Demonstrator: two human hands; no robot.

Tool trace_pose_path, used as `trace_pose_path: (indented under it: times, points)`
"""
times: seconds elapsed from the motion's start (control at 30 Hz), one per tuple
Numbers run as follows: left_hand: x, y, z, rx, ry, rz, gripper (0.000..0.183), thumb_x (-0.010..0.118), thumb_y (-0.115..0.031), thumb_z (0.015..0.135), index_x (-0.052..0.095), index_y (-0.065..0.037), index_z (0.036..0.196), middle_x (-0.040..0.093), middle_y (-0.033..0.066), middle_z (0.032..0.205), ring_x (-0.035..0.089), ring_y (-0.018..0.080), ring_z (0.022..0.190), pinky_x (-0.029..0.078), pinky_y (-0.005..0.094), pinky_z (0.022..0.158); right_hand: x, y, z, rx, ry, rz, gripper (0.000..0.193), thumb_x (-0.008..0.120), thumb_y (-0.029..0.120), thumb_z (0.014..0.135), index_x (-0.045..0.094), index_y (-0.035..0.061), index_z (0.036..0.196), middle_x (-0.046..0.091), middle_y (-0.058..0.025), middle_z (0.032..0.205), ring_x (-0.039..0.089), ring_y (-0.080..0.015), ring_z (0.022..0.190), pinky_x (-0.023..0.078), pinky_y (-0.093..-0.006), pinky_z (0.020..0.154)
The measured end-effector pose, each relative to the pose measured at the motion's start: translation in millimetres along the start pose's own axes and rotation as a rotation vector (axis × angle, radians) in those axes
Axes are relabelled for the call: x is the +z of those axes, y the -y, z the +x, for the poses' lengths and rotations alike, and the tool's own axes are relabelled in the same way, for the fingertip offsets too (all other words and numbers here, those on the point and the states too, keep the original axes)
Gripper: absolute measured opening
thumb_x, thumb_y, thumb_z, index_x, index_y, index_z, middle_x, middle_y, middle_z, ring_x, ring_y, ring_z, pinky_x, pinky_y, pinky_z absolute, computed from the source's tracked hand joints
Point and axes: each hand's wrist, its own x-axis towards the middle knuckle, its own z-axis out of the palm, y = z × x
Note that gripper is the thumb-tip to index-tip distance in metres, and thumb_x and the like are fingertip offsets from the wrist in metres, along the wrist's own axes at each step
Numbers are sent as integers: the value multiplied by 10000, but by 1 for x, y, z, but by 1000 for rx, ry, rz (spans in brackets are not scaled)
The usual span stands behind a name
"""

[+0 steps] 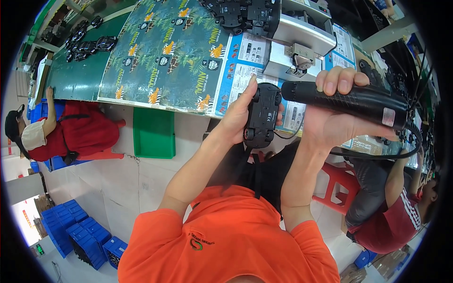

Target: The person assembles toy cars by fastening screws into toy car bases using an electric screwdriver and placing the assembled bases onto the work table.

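My left hand (237, 119) grips a black toy car chassis (262, 115), its underside turned up toward me and its wheels at the corners. In my right hand (336, 109) lies a thick black electric screwdriver (349, 100), held level with its cable trailing from the right end. The screwdriver's left tip is right beside the upper right corner of the chassis; whether they touch I cannot tell. Just beyond both hands, a silver metal machine (302, 33) with a small clamp-like fitting (302, 57) stands on the table.
More black car chassis (245, 16) lie beside the machine. Printed sheets (174, 52) cover the table (75, 70). Black car shells (92, 45) sit at its far left. A green tray (154, 134) is on the floor. Co-workers sit left and right, one near a red stool (337, 188). Blue bins (87, 238) stand lower left.
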Motion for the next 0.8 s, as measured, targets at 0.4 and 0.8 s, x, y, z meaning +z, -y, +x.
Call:
trace_pose_path:
  times: [0.4,0.8]
  points:
    - [16,4,-4,117,-63,245,609,314,-557,1034,512,-65,1335,637,79,925,646,137,790,556,288,692,22,-16,-18,-212,30,-361,939,557,854,645,515,96,1199,525,-23,884,547,-168,762,497,-356,685]
    - [11,5,-4,99,-23,309,707,305,-614,1007,424,-55,1424,640,99,966,660,168,824,580,315,724,20,-13,-23,-305,-228,-403,908,564,842,670,480,66,1134,555,-53,875,609,-200,704,558,-396,690]
